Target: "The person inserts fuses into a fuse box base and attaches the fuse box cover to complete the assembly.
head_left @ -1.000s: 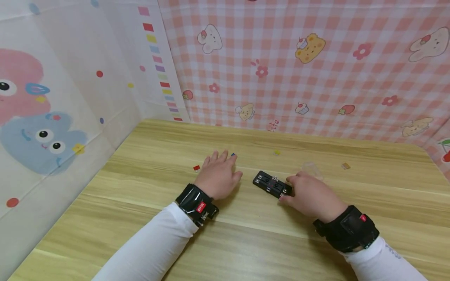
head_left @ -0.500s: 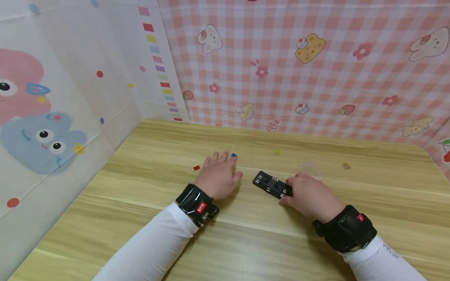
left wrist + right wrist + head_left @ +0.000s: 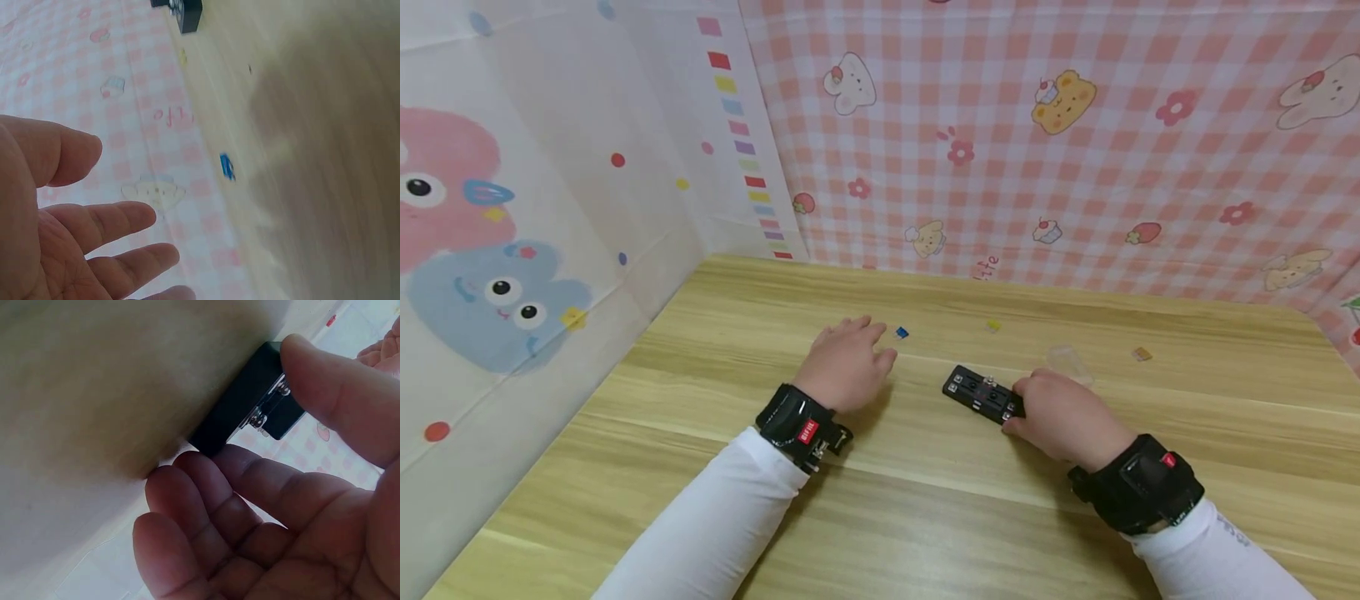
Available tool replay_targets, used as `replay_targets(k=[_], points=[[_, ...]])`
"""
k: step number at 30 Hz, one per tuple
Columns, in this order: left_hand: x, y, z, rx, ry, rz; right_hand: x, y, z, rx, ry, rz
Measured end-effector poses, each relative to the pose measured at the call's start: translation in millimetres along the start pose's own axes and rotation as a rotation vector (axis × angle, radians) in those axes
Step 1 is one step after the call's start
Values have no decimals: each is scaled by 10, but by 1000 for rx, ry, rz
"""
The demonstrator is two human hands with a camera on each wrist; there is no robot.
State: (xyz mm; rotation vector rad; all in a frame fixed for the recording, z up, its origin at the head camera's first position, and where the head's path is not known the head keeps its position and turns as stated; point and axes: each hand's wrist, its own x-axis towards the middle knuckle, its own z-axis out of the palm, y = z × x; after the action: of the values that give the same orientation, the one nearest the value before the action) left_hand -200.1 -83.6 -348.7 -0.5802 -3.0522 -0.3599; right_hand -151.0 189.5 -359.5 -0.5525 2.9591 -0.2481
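Observation:
My right hand (image 3: pixel 1067 421) grips the near right end of a black fuse holder (image 3: pixel 981 393) on the table. In the right wrist view the thumb lies along one edge of the fuse holder (image 3: pixel 234 400) and the fingers against the other, with metal screw terminals between. My left hand (image 3: pixel 844 367) reaches over the table with fingers spread and nothing held. Just right of its fingertips lies a small blue blade fuse (image 3: pixel 902 332), also seen beyond the fingers in the left wrist view. The red fuse (image 3: pixel 331 320) shows in the right wrist view; the left hand hides it in the head view.
A small yellow fuse (image 3: pixel 993 326) lies behind the holder, and an orange-tan fuse (image 3: pixel 1142 354) farther right. A clear plastic cover (image 3: pixel 1070 364) sits just behind the right hand. Printed cloth (image 3: pixel 955 192) stands along the table's back edge.
My left hand has drawn left, uncovering the blue fuse and covering the red one. My right hand keeps its grip on the fuse holder, which stays nearly in place.

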Motion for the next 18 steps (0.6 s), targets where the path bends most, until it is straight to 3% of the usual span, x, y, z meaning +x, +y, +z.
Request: replay_targets(k=[18], points=[[-23, -449, -132, -76, -1, -134, 46, -8, -11, -33, -46, -32]])
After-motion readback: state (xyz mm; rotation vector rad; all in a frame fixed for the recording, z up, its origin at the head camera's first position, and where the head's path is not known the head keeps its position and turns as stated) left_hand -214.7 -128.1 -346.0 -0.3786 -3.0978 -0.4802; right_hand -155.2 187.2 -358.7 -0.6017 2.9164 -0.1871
